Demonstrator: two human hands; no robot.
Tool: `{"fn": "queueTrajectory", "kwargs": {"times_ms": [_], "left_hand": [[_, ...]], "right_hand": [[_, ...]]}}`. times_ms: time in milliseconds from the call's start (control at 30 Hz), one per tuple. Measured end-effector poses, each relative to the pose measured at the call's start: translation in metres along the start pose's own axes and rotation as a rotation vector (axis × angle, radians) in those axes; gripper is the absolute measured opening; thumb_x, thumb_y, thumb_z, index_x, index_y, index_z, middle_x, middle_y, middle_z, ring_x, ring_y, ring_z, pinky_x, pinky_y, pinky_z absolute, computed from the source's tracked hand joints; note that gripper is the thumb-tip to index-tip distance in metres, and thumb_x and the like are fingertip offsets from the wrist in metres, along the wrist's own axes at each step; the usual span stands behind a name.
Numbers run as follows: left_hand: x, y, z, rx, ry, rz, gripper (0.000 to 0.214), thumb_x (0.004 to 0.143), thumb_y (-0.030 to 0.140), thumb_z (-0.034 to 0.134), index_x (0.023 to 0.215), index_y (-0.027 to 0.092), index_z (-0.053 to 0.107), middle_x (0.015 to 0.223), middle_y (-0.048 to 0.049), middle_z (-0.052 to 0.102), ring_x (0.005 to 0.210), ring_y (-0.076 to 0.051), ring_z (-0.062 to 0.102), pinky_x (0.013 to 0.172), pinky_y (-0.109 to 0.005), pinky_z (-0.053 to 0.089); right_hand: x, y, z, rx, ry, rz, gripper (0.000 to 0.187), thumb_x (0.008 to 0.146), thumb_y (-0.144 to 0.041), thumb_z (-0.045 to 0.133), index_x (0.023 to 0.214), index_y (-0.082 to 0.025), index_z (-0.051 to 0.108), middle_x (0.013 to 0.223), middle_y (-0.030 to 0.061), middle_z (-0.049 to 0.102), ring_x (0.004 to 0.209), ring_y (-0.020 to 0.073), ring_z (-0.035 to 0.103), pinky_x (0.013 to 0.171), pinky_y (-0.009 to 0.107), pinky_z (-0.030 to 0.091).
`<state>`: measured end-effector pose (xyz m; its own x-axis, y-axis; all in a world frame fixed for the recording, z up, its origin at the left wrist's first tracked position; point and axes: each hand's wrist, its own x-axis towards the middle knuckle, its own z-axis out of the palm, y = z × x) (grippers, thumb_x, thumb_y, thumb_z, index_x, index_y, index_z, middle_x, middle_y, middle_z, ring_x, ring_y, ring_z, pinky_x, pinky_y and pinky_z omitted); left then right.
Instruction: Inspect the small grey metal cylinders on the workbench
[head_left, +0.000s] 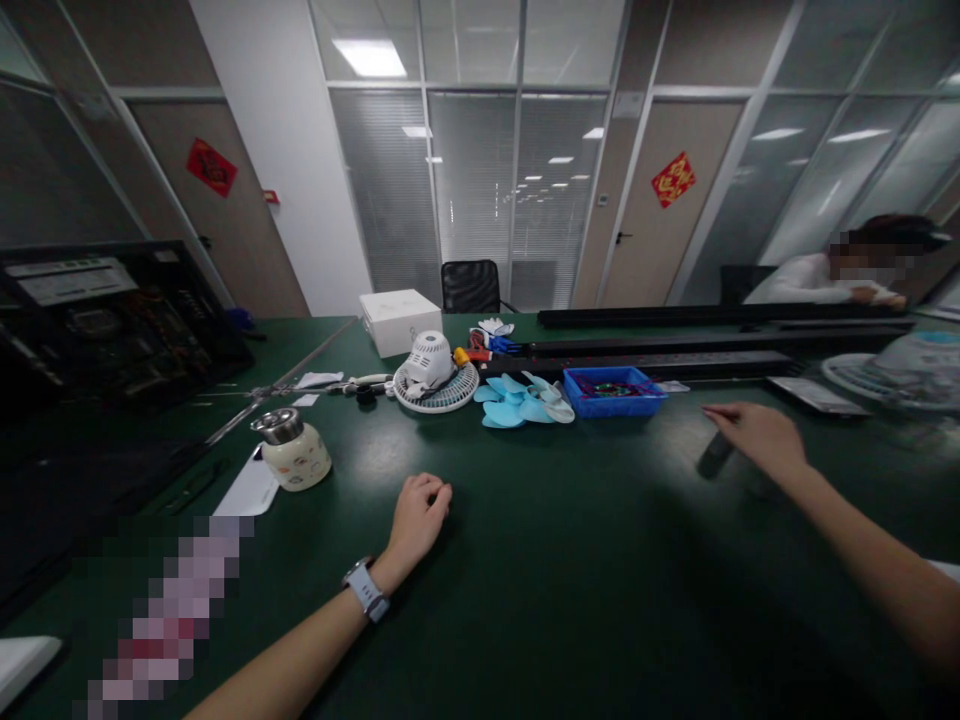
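Observation:
My left hand (420, 515), with a watch (366, 590) on its wrist, rests on the dark green table (555, 590) with its fingers curled in; I see nothing in it. To its left stands a cream flask (296, 455) with a steel top. My right hand (759, 437) hovers over the table at the right, fingertips pinched together; whatever may be between them is too small to make out. The blue tray (615, 403) of small coloured parts is nearest to it. Left of that tray lie light-blue fan blades (517, 402).
A white fan head on its grille (435, 385) lies beyond my left hand, before a white box (401, 320). Long black rails (660, 362) cross the far side. An opened computer case (97, 325) stands left. Another person (799, 280) sits at the far right.

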<state>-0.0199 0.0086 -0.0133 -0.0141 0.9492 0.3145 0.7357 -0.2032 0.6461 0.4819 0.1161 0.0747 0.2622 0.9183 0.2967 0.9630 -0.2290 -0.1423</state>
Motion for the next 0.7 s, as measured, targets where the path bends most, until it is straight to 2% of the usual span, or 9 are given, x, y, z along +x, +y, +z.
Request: {"fn": "queueTrajectory", "kwargs": {"times_ms": [67,133,233,433,700], "left_hand": [[0.000,0.001,0.000,0.007,-0.005,0.001,0.043,0.089,0.038,0.038,0.052,0.020,0.053,0.076,-0.0035,0.062,0.084,-0.021,0.055,0.082,-0.037,0.041],[0.000,0.002,-0.001,0.021,-0.004,0.004,0.044,0.089,0.038,0.038,0.052,0.020,0.053,0.074,-0.0037,0.062,0.083,-0.021,0.055,0.080,-0.036,0.041],[-0.001,0.003,-0.002,0.040,0.001,0.014,0.044,0.089,0.039,0.037,0.052,0.020,0.052,0.072,-0.0037,0.062,0.080,-0.021,0.056,0.077,-0.035,0.042],[-0.001,0.004,-0.003,0.058,0.000,0.019,0.045,0.090,0.040,0.036,0.053,0.021,0.052,0.070,-0.0030,0.061,0.077,-0.020,0.057,0.077,-0.034,0.042],[-0.001,0.004,-0.003,0.046,-0.013,0.012,0.045,0.090,0.041,0.036,0.052,0.021,0.051,0.070,-0.0035,0.061,0.078,-0.021,0.056,0.076,-0.034,0.041]], "right_hand": [[0.007,0.024,-0.002,-0.070,-0.069,0.089,0.036,0.091,-0.038,0.048,0.117,-0.024,0.068,0.108,0.0138,0.069,0.086,0.0262,0.063,0.067,0.032,0.040],[0.008,0.034,0.001,-0.073,-0.116,0.094,0.037,0.091,-0.037,0.048,0.118,-0.023,0.068,0.109,0.0142,0.069,0.087,0.0258,0.063,0.068,0.032,0.040],[0.006,0.033,0.010,-0.060,-0.124,0.060,0.036,0.090,-0.036,0.049,0.117,-0.021,0.069,0.111,0.0147,0.068,0.090,0.0261,0.062,0.070,0.032,0.040],[0.006,0.032,0.015,-0.036,-0.037,0.073,0.038,0.092,-0.036,0.046,0.117,-0.021,0.069,0.107,0.0154,0.069,0.085,0.0265,0.062,0.068,0.032,0.039],[0.006,0.038,0.012,-0.060,-0.098,0.107,0.038,0.091,-0.037,0.046,0.117,-0.020,0.069,0.107,0.0172,0.068,0.085,0.0264,0.062,0.067,0.033,0.039]]}}
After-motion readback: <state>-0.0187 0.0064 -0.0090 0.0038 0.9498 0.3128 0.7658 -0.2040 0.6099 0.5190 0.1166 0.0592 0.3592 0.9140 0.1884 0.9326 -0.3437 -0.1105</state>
